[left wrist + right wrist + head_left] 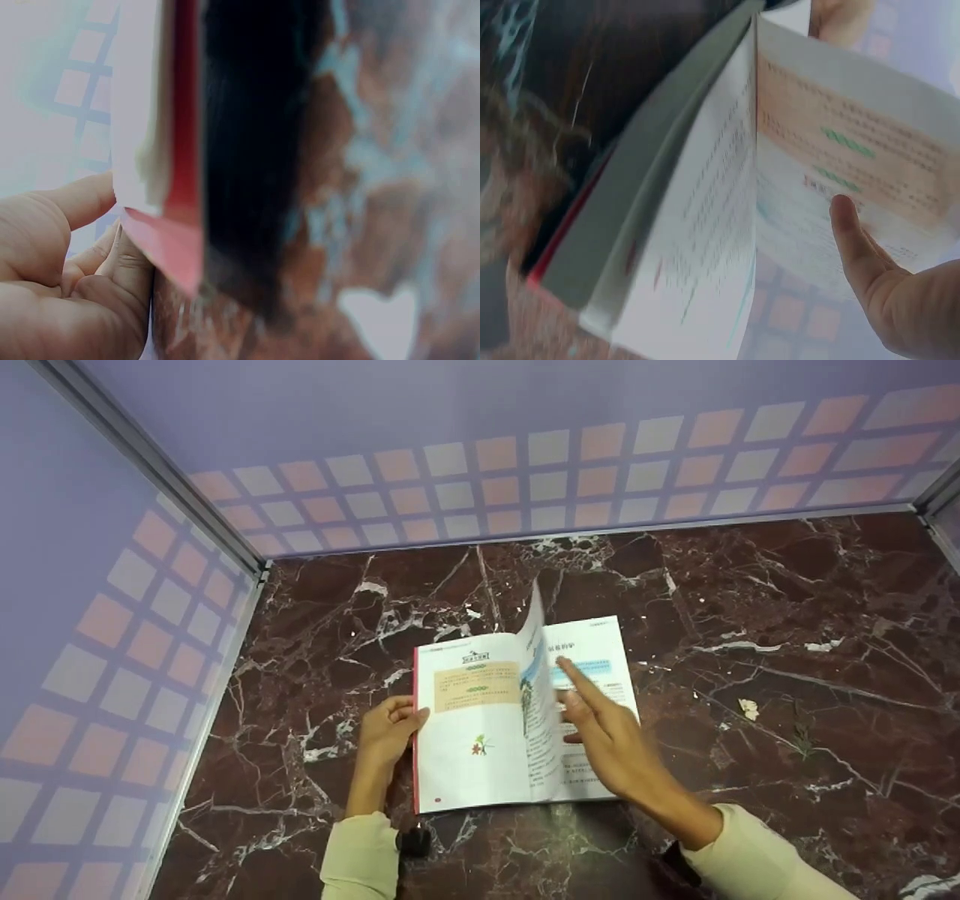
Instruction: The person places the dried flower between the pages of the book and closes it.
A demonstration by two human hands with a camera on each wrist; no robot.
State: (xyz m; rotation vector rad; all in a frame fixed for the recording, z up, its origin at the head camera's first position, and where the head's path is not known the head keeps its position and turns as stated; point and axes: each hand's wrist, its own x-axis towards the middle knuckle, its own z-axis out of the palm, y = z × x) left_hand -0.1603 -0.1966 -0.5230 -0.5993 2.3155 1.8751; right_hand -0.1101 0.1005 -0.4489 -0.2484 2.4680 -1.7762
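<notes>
Two pale sleeves (360, 855) reach in from the near side, with a small black device (414, 842) at the left cuff. Between the hands, an open book (480, 780) lies on the dark marbled counter (750, 825), well in from the left and back edges. The left hand (386, 731) pinches the book's left edge, thumb on top and fingers tucked under. The right hand (619, 739) is over the right-hand side, its index finger quite straight and the hand closed round nothing I can see; I cannot tell whether it touches the lifted page (541, 712), which stands curved up near the middle. Right of the book lies a pale scrap (748, 709). A lilac wall (480, 405) with pink and whitish squares rises along the counter's back edge.
</notes>
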